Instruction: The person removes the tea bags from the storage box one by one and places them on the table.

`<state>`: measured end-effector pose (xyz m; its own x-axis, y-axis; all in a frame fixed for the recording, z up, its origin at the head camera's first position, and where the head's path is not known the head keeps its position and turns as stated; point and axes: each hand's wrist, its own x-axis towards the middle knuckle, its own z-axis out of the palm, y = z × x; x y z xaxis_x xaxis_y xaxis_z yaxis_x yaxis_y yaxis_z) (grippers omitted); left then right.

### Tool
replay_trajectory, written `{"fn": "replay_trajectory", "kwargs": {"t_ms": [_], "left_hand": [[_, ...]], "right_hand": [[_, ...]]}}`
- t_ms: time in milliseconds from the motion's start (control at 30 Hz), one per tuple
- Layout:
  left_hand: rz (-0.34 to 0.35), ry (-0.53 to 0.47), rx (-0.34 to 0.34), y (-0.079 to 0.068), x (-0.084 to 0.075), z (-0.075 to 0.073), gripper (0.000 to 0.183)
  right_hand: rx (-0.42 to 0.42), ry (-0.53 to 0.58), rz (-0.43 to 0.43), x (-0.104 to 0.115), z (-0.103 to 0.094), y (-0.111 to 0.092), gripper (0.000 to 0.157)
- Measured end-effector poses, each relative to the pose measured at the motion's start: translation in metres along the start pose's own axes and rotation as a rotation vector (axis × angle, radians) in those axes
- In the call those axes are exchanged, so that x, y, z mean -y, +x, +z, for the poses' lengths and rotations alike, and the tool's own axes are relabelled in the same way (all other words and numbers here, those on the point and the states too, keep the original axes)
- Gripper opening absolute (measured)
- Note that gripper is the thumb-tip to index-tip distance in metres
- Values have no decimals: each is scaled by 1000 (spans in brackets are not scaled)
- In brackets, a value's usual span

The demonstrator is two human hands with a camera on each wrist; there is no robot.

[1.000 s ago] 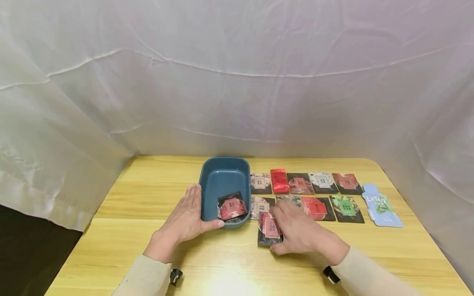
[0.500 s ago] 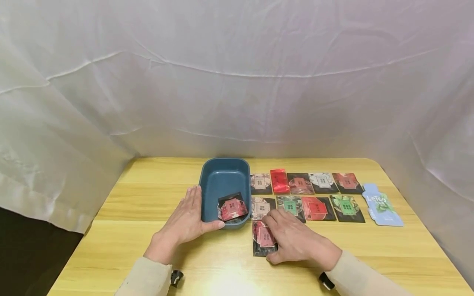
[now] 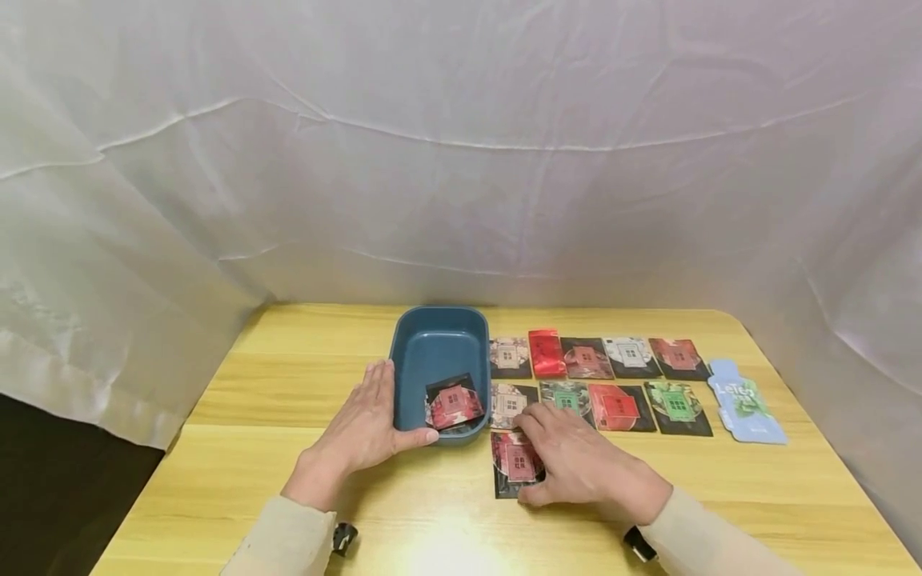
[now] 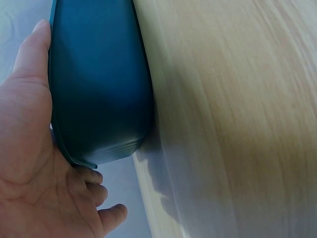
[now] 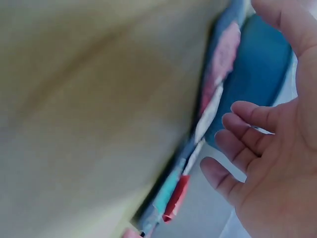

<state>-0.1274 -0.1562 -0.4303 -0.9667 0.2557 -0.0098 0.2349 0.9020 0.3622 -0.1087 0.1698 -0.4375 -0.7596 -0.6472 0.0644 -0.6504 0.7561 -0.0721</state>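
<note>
My left hand rests against a blue rectangular tray. Its fingers lie along the tray's left side and the thumb along the near rim; the left wrist view shows the palm at the tray wall. Inside, near the front, lies a black sachet with a red floral print, another partly hidden beneath it. My right hand is over the right edge of a black-and-pink sachet lying flat on the table. In the right wrist view its fingers are loosely bent and apart from that sachet.
Right of the tray, printed sachets lie in two rows, among them a green-labelled sachet and a narrow red packet. A pale-blue bottle-shaped pouch ends the rows. White cloth hangs behind the wooden table.
The black-and-pink sachet has moved slightly left and nearer, below the front row, with my right hand, then lies still. My left hand and the tray have stayed put.
</note>
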Motion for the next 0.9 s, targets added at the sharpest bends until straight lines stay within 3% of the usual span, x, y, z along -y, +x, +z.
{"fn": "replay_trajectory", "kwargs": {"t_ms": [167,300,400,600,900], "left_hand": [[-4,4,7,0,-2,3,135],[-8,12,10,1,-1,2,136],[-5,15,6,1,1,0,136],[1,9,10,0,1,-1,135],[4,15,13,1,1,-1,134]], "right_hand": [[-97,-7,-13,-12,-17,10,81],[-161,-11,-19,-17,-33,31,63],[-169,-5,-5,-16,-44,50,59],[-71,23,14,-5,-55,85,66],[176,26,15,17,-46,124,78]]}}
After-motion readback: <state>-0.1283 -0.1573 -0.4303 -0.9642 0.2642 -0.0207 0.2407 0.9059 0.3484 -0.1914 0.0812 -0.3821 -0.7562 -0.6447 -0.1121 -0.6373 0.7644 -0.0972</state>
